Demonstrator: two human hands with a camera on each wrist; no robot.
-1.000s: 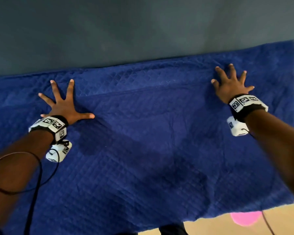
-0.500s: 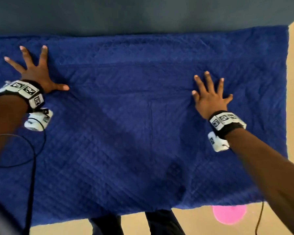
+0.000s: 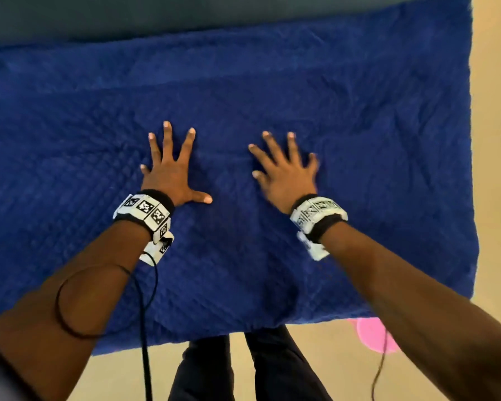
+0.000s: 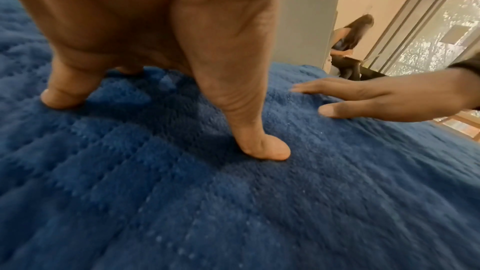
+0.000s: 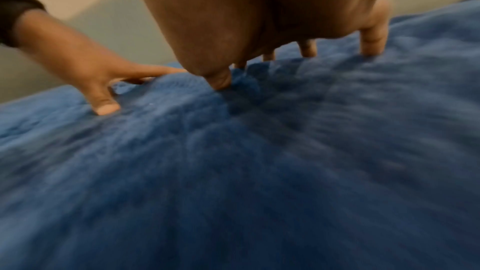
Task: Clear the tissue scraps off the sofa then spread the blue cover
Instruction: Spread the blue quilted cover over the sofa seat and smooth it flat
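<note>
The blue cover (image 3: pixel 330 111), a quilted, fleecy cloth stitched in a diamond pattern, is lying spread flat across the sofa (image 3: pixel 99 15) seat, its far edge running along the grey backrest, its near edge hanging over the front, faint creases showing near its right side.

On my head feed I see a tan floor (image 3: pixel 324 369) below the near edge, with a round pink object (image 3: pixel 372 335) lying on it at the lower right, partly hidden. My dark trouser legs (image 3: pixel 243 369) stand just left of it. On the left wrist feed I see a person (image 4: pixel 348 48) with long dark hair seated in the background, beside a tall window (image 4: pixel 431 34) with pale frames and foliage behind it.
</note>
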